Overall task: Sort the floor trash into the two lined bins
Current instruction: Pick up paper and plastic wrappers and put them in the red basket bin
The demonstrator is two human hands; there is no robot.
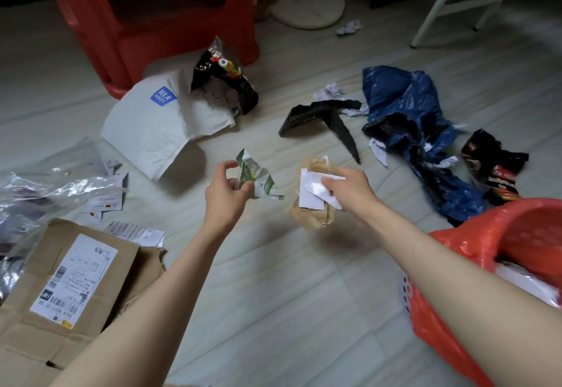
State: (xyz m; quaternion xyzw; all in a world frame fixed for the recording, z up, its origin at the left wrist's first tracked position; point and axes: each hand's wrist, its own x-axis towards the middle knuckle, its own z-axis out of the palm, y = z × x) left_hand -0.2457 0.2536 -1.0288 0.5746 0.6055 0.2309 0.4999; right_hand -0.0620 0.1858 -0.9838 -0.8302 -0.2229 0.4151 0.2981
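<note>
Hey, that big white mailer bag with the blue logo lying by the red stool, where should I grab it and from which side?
Probably pinch the near lower corner of the white mailer bag, coming in from your side with the left hand once it drops the foil wrapper. That edge curls up off the floor, while the far end lies under the black snack bag.

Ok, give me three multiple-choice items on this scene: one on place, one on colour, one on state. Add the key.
1. Where is the lined bin?
A. lower right
B. upper left
C. centre

2. What colour is the big crumpled plastic bag right of centre?
A. yellow
B. blue
C. pink

3. What is the left hand doing?
A. lying flat on the floor
B. pinching a foil wrapper
C. holding nothing

Key:
A, the lined bin sits lower right.
B, the plastic bag is blue.
B, the left hand holds the foil wrapper in its fingers.
</note>
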